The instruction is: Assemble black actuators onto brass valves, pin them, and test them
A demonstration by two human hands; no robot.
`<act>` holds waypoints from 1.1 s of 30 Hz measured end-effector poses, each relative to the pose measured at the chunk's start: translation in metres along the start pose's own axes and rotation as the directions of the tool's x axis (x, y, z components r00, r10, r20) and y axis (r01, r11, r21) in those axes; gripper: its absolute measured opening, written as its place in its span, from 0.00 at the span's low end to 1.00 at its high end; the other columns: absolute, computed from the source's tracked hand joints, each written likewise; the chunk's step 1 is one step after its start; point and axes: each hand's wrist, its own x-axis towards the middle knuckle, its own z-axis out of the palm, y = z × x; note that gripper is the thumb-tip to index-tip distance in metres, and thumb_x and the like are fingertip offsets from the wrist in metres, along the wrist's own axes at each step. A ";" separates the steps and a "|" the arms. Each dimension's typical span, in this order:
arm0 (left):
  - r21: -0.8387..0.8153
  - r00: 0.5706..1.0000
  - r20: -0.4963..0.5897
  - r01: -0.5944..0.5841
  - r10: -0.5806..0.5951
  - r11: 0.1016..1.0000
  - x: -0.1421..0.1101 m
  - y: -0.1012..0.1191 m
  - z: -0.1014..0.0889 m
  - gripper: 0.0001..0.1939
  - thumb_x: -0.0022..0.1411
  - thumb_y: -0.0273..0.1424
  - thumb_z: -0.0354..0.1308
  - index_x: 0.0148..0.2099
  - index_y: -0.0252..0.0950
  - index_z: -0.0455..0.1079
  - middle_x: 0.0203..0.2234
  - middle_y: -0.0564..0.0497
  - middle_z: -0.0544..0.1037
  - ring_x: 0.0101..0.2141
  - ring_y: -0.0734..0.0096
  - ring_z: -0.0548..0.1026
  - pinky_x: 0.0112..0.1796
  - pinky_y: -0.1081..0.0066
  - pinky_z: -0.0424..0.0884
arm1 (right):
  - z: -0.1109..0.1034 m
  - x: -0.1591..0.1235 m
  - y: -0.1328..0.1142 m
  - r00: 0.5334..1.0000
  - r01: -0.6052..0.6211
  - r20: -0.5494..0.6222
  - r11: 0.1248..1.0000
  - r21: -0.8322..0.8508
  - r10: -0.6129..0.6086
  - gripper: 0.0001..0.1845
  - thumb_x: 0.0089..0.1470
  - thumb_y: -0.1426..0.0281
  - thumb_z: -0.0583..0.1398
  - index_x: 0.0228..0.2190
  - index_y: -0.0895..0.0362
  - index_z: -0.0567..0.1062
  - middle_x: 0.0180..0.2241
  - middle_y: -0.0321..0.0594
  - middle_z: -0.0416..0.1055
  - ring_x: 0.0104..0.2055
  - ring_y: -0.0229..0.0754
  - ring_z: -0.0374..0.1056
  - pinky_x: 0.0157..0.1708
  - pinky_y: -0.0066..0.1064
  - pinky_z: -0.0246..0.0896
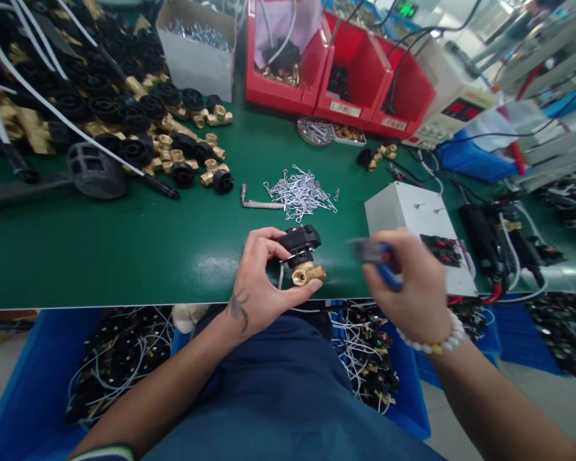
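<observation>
Near the bench's front edge, my left hand [269,272] grips a brass valve with a black actuator head [300,256]. The brass body points down and right, and a metal clip [292,258] crosses the neck below the black head. To the right of the valve and apart from it, my right hand [408,275] is closed around blue-handled pliers [388,266]. Motion blurs the pliers' jaws, which point left toward the valve. Beyond my left hand lies a pile of metal spring clips [301,194], with a bent grey tool [262,204] at its left side.
Many black-and-brass valves [177,150] with white cables crowd the bench's left. Red bins [288,83] and a white box of screws [196,57] line the back. A grey test box [393,208] stands right. Blue crates [43,378] holding cabled parts sit below the edge.
</observation>
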 end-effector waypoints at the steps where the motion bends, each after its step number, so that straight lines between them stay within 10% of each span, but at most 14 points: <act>1: 0.004 1.000 0.002 -0.009 0.009 1.000 0.000 0.000 0.000 0.24 0.49 0.33 0.75 0.41 0.39 0.62 0.49 0.45 0.72 0.50 0.59 0.76 0.42 0.62 0.79 | 0.001 0.000 0.000 0.991 0.067 0.117 0.998 -0.022 -0.064 0.09 0.54 0.78 0.55 0.36 0.55 0.70 0.28 0.37 0.68 0.25 0.38 0.62 0.24 0.31 0.54; 4: 0.016 1.000 0.011 -0.021 0.021 1.000 0.000 -0.001 0.001 0.25 0.49 0.34 0.75 0.41 0.38 0.63 0.48 0.44 0.72 0.51 0.57 0.76 0.44 0.59 0.78 | -0.001 0.002 -0.002 0.965 0.128 0.236 0.991 -0.036 -0.116 0.10 0.53 0.79 0.55 0.36 0.55 0.72 0.28 0.37 0.69 0.26 0.38 0.63 0.26 0.30 0.56; 9: 0.010 1.000 0.009 0.007 -0.007 1.000 0.001 0.001 -0.001 0.24 0.50 0.35 0.74 0.40 0.39 0.62 0.48 0.44 0.72 0.49 0.61 0.76 0.42 0.62 0.79 | -0.006 0.003 -0.001 0.994 -0.067 -0.089 0.997 0.042 0.070 0.08 0.57 0.75 0.57 0.39 0.53 0.69 0.32 0.37 0.71 0.29 0.39 0.66 0.30 0.31 0.62; 14: 0.021 1.000 0.011 0.004 -0.004 1.000 0.000 0.001 -0.002 0.24 0.49 0.34 0.75 0.40 0.38 0.62 0.48 0.45 0.72 0.51 0.59 0.76 0.46 0.58 0.78 | -0.004 0.006 0.001 0.935 0.050 0.354 0.998 -0.041 -0.032 0.09 0.54 0.77 0.55 0.36 0.55 0.72 0.28 0.38 0.70 0.24 0.39 0.63 0.23 0.31 0.54; 19: 0.005 1.000 0.006 0.014 -0.014 1.000 0.000 0.000 -0.002 0.24 0.49 0.34 0.75 0.40 0.38 0.62 0.48 0.44 0.72 0.50 0.60 0.75 0.46 0.58 0.77 | -0.007 0.006 0.001 0.969 -0.183 -0.142 0.973 0.140 0.203 0.05 0.59 0.71 0.57 0.39 0.53 0.70 0.30 0.35 0.69 0.27 0.36 0.64 0.28 0.30 0.60; 25: 0.031 1.000 -0.007 -0.001 0.002 1.000 -0.001 0.001 -0.002 0.24 0.49 0.34 0.75 0.39 0.38 0.62 0.47 0.45 0.72 0.50 0.60 0.75 0.47 0.57 0.77 | -0.003 0.007 -0.001 0.956 0.007 0.292 0.998 0.055 -0.023 0.07 0.53 0.76 0.55 0.34 0.55 0.71 0.27 0.36 0.69 0.23 0.37 0.63 0.23 0.30 0.55; 30: 0.025 1.000 0.009 0.001 -0.002 1.000 0.000 0.002 -0.002 0.24 0.49 0.34 0.75 0.39 0.39 0.62 0.48 0.45 0.72 0.51 0.60 0.75 0.46 0.57 0.78 | -0.008 0.008 0.000 0.983 -0.145 -0.099 0.984 0.107 0.156 0.06 0.58 0.72 0.58 0.39 0.55 0.70 0.31 0.36 0.70 0.27 0.36 0.65 0.28 0.29 0.60; 33: 0.034 1.000 0.000 -0.013 0.013 0.999 0.000 0.001 -0.001 0.25 0.49 0.34 0.75 0.39 0.39 0.61 0.48 0.46 0.72 0.50 0.60 0.75 0.46 0.57 0.78 | -0.004 0.009 0.000 0.986 -0.074 0.154 0.993 0.095 0.059 0.07 0.55 0.76 0.56 0.36 0.55 0.71 0.28 0.36 0.70 0.25 0.36 0.64 0.25 0.29 0.57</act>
